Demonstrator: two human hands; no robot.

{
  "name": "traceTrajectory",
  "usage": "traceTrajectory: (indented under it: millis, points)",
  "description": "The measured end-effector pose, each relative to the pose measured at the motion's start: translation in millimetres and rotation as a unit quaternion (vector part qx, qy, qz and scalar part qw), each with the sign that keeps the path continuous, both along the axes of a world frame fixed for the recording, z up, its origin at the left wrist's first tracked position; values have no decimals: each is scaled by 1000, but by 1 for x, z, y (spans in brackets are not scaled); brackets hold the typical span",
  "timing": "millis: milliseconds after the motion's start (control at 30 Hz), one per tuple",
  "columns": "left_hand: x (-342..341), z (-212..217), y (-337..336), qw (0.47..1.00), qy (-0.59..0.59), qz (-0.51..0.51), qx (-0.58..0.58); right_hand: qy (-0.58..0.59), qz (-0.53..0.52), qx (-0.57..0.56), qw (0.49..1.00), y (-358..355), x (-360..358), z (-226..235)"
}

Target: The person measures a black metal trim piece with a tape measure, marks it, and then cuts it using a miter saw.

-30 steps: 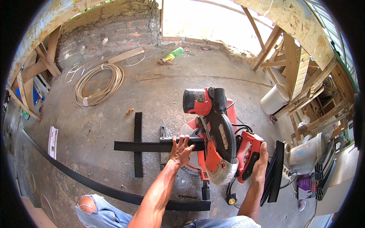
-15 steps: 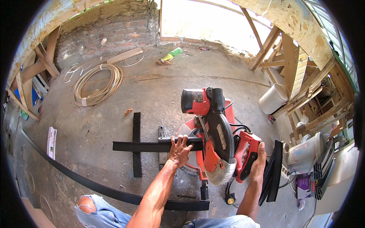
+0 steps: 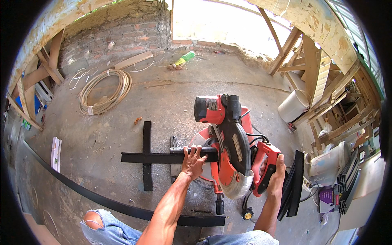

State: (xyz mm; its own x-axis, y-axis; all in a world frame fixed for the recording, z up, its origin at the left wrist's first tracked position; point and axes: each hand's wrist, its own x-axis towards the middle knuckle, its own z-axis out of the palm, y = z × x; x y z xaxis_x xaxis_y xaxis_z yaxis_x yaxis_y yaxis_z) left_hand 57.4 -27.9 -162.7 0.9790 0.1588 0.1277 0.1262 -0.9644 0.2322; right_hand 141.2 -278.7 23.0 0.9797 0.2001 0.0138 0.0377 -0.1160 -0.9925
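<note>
A red and black miter saw (image 3: 228,143) stands on the concrete floor in front of me. A long black flat bar (image 3: 155,157) lies across its base, running out to the left over a second black bar (image 3: 147,155) laid crosswise. My left hand (image 3: 193,161) presses down on the long bar just left of the blade guard. My right hand (image 3: 277,174) is closed around the saw's red handle (image 3: 265,167) on the right side. The saw head sits low over the bar.
A long curved black strip (image 3: 122,206) runs along the floor near my knees. A stack of black strips (image 3: 292,190) lies right of the saw. A hose coil (image 3: 104,92), white buckets (image 3: 294,105), a wooden plank (image 3: 134,60) and timber framing (image 3: 314,61) surround the spot.
The saw head has come down slightly toward the bar with my right hand on the handle. My left hand stays pressed on the bar.
</note>
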Motion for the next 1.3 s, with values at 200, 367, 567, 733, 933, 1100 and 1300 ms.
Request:
traceTrajectory:
  millis: [200,367,567,733,933,1100,1300]
  points:
    - [-1,-4,2,1000,-10,2,6,-4,-9,-15,1000,3,-2,-1]
    - [0,-4,2,1000,-17,-1,6,-6,-10,-2,1000,-1,0,-7]
    - [0,-5,2,1000,-16,2,6,-4,-13,6,1000,0,-4,-7]
    - [0,-3,1,1000,-17,-1,4,-8,-10,14,1000,-3,-4,-11]
    - [-1,-8,3,1000,-18,2,-10,-2,-8,15,1000,-2,-4,-14]
    - [0,-1,1,1000,-10,1,-9,4,-16,32,999,-4,-4,-16]
    - [1,-2,1,999,-29,-2,19,19,-23,35,999,-4,-9,-15]
